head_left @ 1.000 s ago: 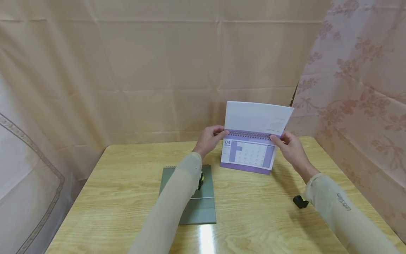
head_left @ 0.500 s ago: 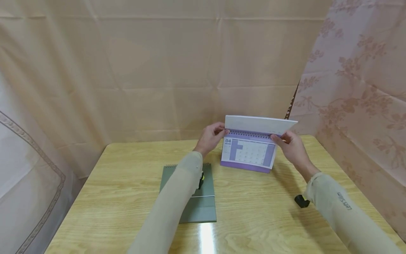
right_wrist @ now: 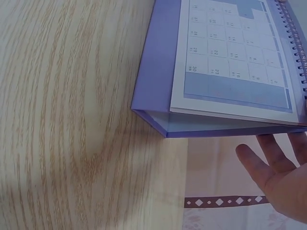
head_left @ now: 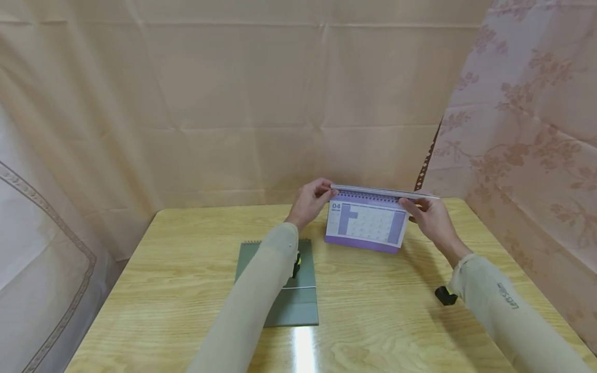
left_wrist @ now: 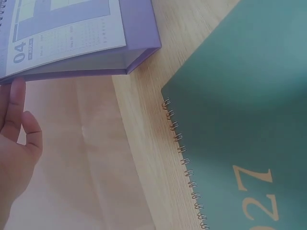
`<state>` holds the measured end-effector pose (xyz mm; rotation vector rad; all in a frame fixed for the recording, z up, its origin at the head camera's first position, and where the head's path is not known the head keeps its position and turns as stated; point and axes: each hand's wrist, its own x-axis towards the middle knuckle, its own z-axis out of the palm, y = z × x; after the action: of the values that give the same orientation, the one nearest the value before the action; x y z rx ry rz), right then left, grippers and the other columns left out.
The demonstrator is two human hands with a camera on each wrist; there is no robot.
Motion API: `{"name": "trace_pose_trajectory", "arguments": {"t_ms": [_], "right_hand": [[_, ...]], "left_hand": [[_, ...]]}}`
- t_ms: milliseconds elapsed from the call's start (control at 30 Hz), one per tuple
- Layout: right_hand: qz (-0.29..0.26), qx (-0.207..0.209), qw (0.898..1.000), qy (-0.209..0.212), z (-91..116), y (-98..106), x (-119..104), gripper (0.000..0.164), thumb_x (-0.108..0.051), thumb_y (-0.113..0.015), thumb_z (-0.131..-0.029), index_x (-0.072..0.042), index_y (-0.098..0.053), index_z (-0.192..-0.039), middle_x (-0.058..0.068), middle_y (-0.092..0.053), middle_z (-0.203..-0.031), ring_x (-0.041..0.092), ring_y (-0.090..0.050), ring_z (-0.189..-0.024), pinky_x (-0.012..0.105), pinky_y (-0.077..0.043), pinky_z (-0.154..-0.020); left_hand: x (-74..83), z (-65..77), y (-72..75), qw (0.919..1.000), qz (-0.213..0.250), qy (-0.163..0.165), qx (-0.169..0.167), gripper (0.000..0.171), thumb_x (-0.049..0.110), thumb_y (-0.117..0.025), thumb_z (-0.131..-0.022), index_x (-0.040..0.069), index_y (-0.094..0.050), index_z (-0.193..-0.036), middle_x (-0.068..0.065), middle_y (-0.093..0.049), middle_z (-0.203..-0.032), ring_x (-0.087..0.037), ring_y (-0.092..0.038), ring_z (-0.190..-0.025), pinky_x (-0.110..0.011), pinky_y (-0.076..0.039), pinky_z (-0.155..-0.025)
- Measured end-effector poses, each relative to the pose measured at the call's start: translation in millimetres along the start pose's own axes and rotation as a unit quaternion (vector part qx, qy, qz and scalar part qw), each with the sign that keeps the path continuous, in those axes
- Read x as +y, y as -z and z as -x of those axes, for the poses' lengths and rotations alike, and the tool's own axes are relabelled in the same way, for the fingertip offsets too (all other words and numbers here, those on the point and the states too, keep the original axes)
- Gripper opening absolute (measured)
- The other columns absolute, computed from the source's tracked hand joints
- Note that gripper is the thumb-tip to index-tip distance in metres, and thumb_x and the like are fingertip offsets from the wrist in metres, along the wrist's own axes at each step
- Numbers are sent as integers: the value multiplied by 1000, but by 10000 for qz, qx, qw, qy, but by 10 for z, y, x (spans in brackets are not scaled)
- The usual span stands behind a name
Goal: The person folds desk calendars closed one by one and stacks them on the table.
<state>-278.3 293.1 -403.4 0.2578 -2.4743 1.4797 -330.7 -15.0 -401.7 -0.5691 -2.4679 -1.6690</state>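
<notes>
Fingers [head_left: 328, 197] of my left hand [head_left: 305, 205] and right hand [head_left: 434, 221] pinched the purple calendar [head_left: 366, 224]. I judged it was standing, but its top pages [head_left: 384, 191] weren't all back yet.

Over my remote feed, I counted one purple desk calendar [head_left: 366, 224]; one left hand [head_left: 310, 204] and one right hand [head_left: 435, 221], at its two sides; two sleeves [head_left: 254, 295] and two small black devices [head_left: 445, 296] on its near side; one green spiral-bound book [head_left: 298, 306] left of it; and one table [head_left: 373, 316] underneath.
</notes>
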Motion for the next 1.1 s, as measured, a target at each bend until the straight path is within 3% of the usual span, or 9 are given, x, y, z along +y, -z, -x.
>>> {"name": "trace_pose_trajectory", "arguments": {"t_ms": [167, 333, 567, 733, 900, 1033, 1100], "right_hand": [[-239, 179, 9990, 336, 13, -16, 55, 25, -1, -58, -102, 11, -58, -124, -15, -58, -108, -4, -60, -92, 15, -54, -76], [-371, 226, 9971, 619, 9, -31, 112, 24, 14, -51, -99, 16, -56, -123, -25, -60, -102, -5, -60, -91, 14, -53, -78], [-69, 216, 9981, 577, 40, -6, 87, 24, 9, -50, -102, 11, -58, -124, -25, -58, -103, -5, -59, -88, 14, -52, -73], [-197, 207, 9976, 624, 54, -4, 84, 25, 11, -52, -100, 11, -57, -125, -23, -58, -104, -4, -60, -88, 14, -53, -72], [-76, 328, 9945, 992, 37, -13, 108, 30, 19, -57, -93, 12, -60, -121, -22, -58, -103, -4, -57, -89, 10, -49, -72], [-1077, 66, 9918, 685, 56, 4, 105, 31, 20, -54, -93, 7, -63, -119, -14, -61, -101, 1, -58, -84, 13, -50, -65], [-1046, 63, 9930, 554, 62, 16, 111, 30, 19, -56, -94, 6, -63, -120, -14, -60, -102, 0, -58, -84, 14, -51, -64]], "left_hand": [[12, 13, -4, 10000, 50, -46, 67, 11, 14, -66, -100, 16, -70, -111, 0, -73, -106, -13, -67, -94, -33, -54, -88], [4, 46, -14, 9998, 100, -111, 125, 10, 12, -66, -100, 15, -70, -109, -1, -73, -104, -14, -67, -93, -34, -54, -86], [2, 69, -33, 9994, 230, -152, 207, 10, 13, -66, -101, 14, -71, -109, 0, -73, -105, -14, -67, -95, -33, -53, -87], [-5, 67, -36, 9992, 237, -261, 209, 11, 10, -65, -100, 11, -71, -109, -2, -73, -103, -15, -66, -93, -31, -54, -86], [-20, 59, -16, 9991, 314, -277, 119, 10, 12, -65, -101, 9, -71, -109, -2, -71, -102, -15, -64, -90, -28, -52, -80], [-25, 60, -4, 9991, 289, -311, 12, 10, 14, -67, -100, 9, -72, -106, -1, -71, -101, -15, -63, -87, -26, -51, -76], [-30, 58, -5, 9989, 300, -353, -8, 9, 13, -68, -99, 8, -72, -105, -2, -72, -101, -15, -64, -86, -25, -51, -75]]}}
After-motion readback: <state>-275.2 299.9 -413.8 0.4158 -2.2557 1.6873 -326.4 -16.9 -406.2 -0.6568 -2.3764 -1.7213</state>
